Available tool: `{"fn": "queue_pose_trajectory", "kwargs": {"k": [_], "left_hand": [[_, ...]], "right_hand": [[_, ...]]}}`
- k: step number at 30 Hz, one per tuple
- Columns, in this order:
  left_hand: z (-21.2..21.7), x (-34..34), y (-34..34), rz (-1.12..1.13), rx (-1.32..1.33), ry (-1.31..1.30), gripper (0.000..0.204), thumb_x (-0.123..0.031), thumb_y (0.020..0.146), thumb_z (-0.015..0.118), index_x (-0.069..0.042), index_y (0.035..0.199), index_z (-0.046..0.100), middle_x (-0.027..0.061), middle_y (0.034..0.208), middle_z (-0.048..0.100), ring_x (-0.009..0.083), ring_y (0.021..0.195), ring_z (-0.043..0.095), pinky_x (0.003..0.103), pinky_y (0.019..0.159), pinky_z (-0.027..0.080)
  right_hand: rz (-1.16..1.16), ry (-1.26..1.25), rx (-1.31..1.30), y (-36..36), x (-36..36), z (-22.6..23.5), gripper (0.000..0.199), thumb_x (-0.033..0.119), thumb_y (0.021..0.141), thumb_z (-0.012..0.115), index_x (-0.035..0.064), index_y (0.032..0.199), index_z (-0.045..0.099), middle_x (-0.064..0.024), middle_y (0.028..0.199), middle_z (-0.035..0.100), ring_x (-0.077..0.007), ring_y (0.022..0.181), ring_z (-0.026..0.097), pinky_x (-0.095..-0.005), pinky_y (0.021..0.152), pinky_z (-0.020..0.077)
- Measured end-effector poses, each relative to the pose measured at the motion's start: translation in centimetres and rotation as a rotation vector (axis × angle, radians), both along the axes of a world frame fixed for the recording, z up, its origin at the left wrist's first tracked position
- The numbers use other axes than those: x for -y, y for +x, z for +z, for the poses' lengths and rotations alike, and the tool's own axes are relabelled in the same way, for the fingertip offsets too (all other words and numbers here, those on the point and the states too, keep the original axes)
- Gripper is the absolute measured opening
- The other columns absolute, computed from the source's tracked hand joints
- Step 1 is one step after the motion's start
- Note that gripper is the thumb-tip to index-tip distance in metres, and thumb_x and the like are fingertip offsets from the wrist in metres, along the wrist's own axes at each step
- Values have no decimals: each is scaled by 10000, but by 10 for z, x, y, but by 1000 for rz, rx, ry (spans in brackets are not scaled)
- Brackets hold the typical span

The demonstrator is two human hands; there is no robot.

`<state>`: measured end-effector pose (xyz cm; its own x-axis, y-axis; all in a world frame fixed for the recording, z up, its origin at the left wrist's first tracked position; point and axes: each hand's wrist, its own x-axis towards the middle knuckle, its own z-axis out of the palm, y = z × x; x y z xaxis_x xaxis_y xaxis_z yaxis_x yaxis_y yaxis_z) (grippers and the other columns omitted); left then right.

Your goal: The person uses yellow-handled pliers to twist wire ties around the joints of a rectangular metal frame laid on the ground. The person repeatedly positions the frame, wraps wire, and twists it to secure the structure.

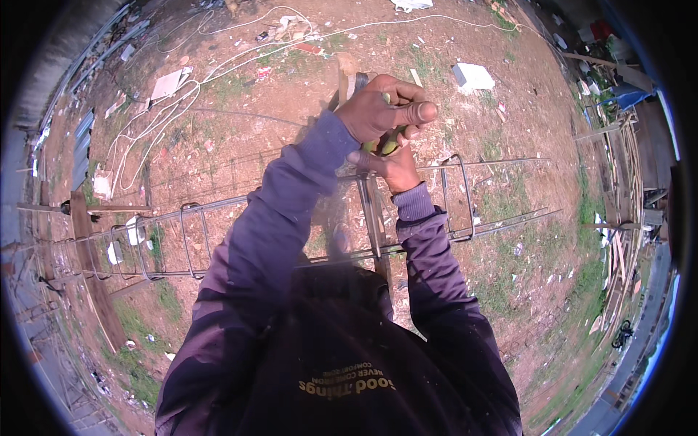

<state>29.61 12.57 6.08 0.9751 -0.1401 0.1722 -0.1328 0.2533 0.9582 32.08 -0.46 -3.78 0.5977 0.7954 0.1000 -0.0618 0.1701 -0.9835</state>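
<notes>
My left hand (382, 112) is closed, thumb and fingers drawn together, above and partly in front of my right hand (396, 169). Between the two hands shows a small yellow-green thing (392, 142), mostly covered by fingers; its kind is not clear. The fingers of my right hand curl around it. What my left hand holds is hidden; a dark strip (360, 81) sticks out behind its knuckles. Below both hands, a long cage of steel reinforcing bars with rectangular stirrups (470, 196) runs left to right, crossing in front of my body.
A wooden support (372, 214) stands under the cage near my forearms, and a plank (86, 247) crosses it at the left. A white cable (207, 78) loops over the littered dirt. A white block (472, 77) lies beyond my hands. Stacked timber (624, 174) lines the right.
</notes>
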Motion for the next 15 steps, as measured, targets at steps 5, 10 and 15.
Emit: {"fn": "queue_pose_trajectory", "kwargs": {"k": [5, 10, 15], "left_hand": [[-1, 14, 9, 344, 21, 34, 457, -406, 792, 813, 12, 842, 634, 50, 713, 591, 140, 649, 584, 299, 704, 551], [-1, 39, -1, 806, -29, 273, 440, -336, 749, 865, -16, 905, 606, 45, 727, 572, 129, 681, 569, 278, 661, 501], [1, -28, 1, -96, 56, -276, 397, -335, 803, 817, -18, 909, 603, 48, 781, 600, 117, 670, 581, 255, 615, 496]], "right_hand": [[-160, -270, -182, 5, -21, 10, 238, 111, 819, 729, 23, 1020, 638, -26, 761, 639, -128, 687, 614, -280, 626, 488], [-451, -187, 249, -22, -49, -11, 192, 78, 831, 712, 18, 1002, 650, -64, 887, 697, -162, 825, 671, -306, 724, 525], [259, -178, 11, 32, -24, 13, 136, 92, 845, 709, 8, 945, 670, -78, 852, 702, -155, 799, 673, -310, 707, 534]]}}
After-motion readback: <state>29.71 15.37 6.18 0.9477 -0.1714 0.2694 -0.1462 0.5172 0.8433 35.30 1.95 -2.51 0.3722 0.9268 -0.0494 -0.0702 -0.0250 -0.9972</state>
